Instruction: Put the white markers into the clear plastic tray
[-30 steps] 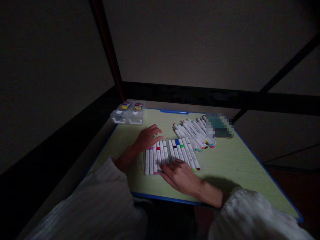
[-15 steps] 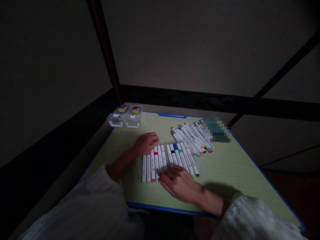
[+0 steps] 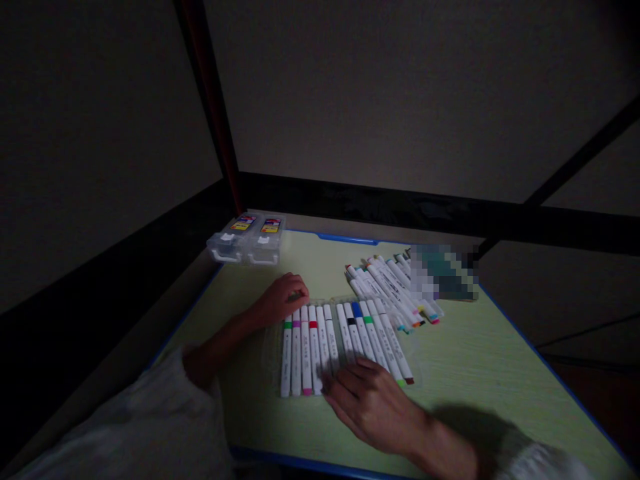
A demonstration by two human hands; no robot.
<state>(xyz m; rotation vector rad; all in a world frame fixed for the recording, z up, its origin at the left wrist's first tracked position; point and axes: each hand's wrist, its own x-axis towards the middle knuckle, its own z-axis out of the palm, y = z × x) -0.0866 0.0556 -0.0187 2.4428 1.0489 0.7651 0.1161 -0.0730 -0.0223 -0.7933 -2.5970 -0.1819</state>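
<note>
A clear plastic tray (image 3: 274,347) lies on the light green table (image 3: 465,360) and holds a row of several white markers (image 3: 320,343) with coloured bands. My left hand (image 3: 283,298) rests at the tray's far left corner, fingers curled against the marker tops. My right hand (image 3: 367,400) lies flat over the near ends of the middle markers, fingers spread. A loose pile of white markers (image 3: 387,287) lies to the right, beyond the tray.
Two clear plastic boxes (image 3: 247,241) with coloured labels stand at the table's far left corner. A blurred dark green object (image 3: 443,272) lies behind the loose markers. Dim walls and a dark post close in behind the blue-edged table.
My left hand's fingers have curled in and drawn back to the tray's corner. My right hand stays on the markers. The view has shifted, so everything sits lower in frame.
</note>
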